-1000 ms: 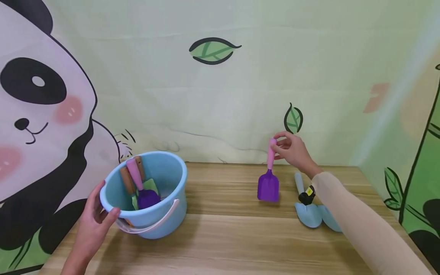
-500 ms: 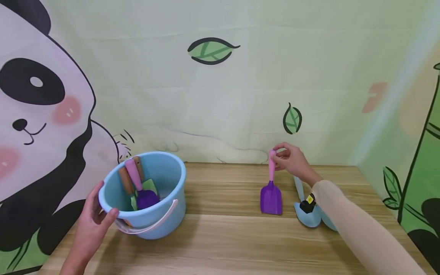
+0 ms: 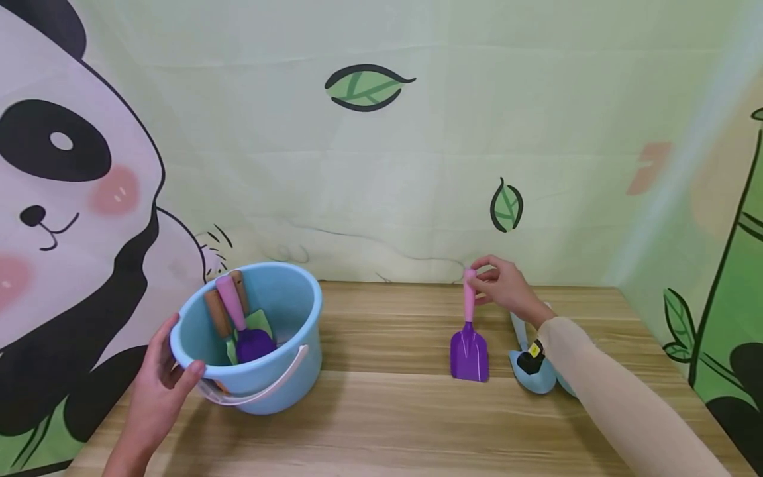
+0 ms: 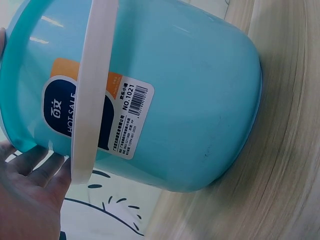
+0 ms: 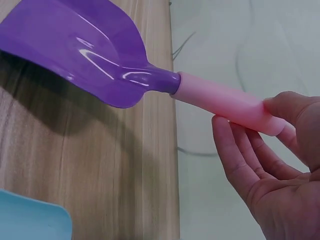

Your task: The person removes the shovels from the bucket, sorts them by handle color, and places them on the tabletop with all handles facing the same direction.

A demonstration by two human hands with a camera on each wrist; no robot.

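Note:
My right hand (image 3: 503, 288) pinches the end of the pink handle of a purple toy shovel (image 3: 469, 354). In the right wrist view the shovel's blade (image 5: 90, 50) casts a shadow on the tabletop. At the left, my left hand (image 3: 157, 387) grips the rim of a light blue bucket (image 3: 286, 384), thumb at the near edge. The bucket leans slightly, its white handle hanging across the front. Inside it stand a purple shovel with a pink handle (image 3: 231, 301) and green tools with brown handles (image 3: 219, 315). The left wrist view shows a printed label (image 4: 131, 117) on the bucket's side.
Light blue toy shovels (image 3: 533, 377) lie on the wooden table (image 3: 387, 424) under my right forearm, partly hidden by it and a small black device (image 3: 530, 358) at the wrist. Behind the table hangs a pale green backdrop (image 3: 381, 199) with a panda (image 3: 77, 218) and leaves.
The purple shovel and my right hand have come lower and nearer, the blade now close over the tabletop. My left hand and the bucket stay about where they were.

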